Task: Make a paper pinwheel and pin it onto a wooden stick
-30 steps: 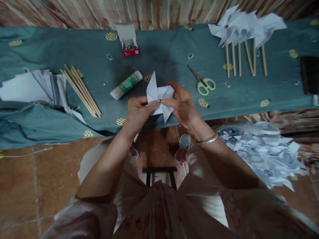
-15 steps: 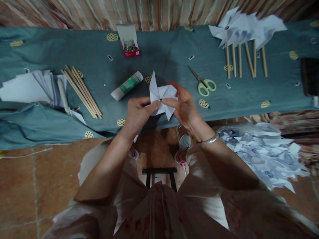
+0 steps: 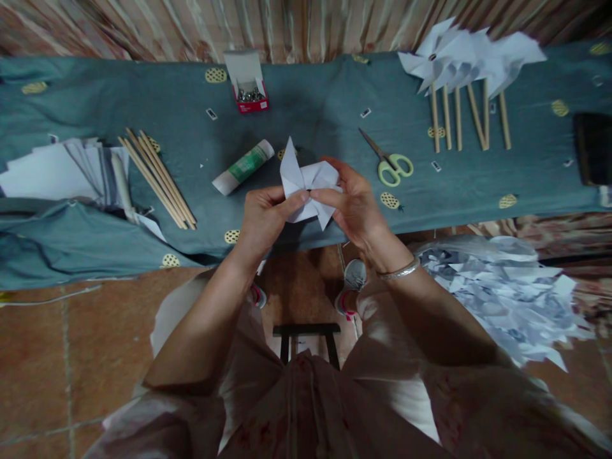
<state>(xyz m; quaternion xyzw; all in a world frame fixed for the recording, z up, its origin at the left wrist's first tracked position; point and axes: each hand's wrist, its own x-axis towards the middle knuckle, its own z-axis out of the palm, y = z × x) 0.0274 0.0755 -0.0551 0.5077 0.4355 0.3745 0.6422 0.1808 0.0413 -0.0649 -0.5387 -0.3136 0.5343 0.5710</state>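
Beside the scissors (image 3: 388,155), left hand (image 3: 262,213) and right hand (image 3: 361,205) pinch an apparently unmounted pinwheel (image 3: 297,177). Mounted pinwheels (image 3: 459,58) lie right, spare sticks (image 3: 167,179) left

We saw a teal cloth (image 3: 167,108) printed with yellow, dark-spotted pineapples (image 3: 389,200), a plain white paper pinwheel (image 3: 310,173), a red box (image 3: 253,106) with a pale lid (image 3: 243,66), a green-and-white tube (image 3: 243,167), light-green-handled scissors (image 3: 390,160), tan sticks (image 3: 153,182), a beige-brown curtain (image 3: 306,29) and a terracotta floor (image 3: 36,344).
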